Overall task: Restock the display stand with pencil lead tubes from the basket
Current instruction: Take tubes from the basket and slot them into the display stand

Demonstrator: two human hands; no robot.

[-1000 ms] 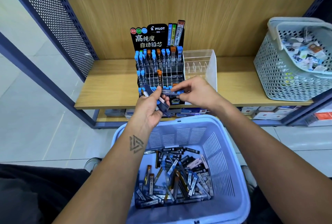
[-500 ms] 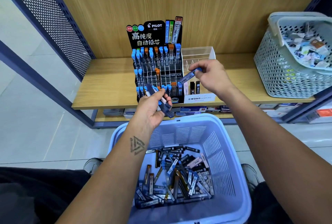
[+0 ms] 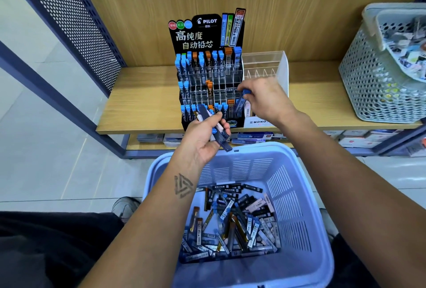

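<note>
From the head camera, your right hand (image 3: 265, 98) pinches one pencil lead tube (image 3: 241, 102) near its blue cap, thumb and fingertips curled on it. The tube's long axis runs steeply, cap up and slightly toward you on the right, foot down and to the left, aimed at the right end of the display stand (image 3: 207, 84). The foot sits just at the lower rows' right-hand slots, close to an orange-capped tube already standing there; whether it has entered a slot you cannot tell from here. So the slot lies down and left of your fingers, and the tube wants to come a touch nearer upright to drop in cleanly.

Your right wrist is bent inward, the forearm coming up from the lower right, the back of the hand facing the camera.

Your left hand (image 3: 202, 137) is nearer to you, palm up, in front of the stand's bottom row, fingers curled round a small bundle of tubes (image 3: 215, 126) that fan out past the fingertips. It waits as the supply.

The blue basket (image 3: 306, 195) sits low between your forearms, with a loose heap of tubes on its floor. Many slots in the stand's middle row look unfilled, so I judge the restocking well short of done.
</note>
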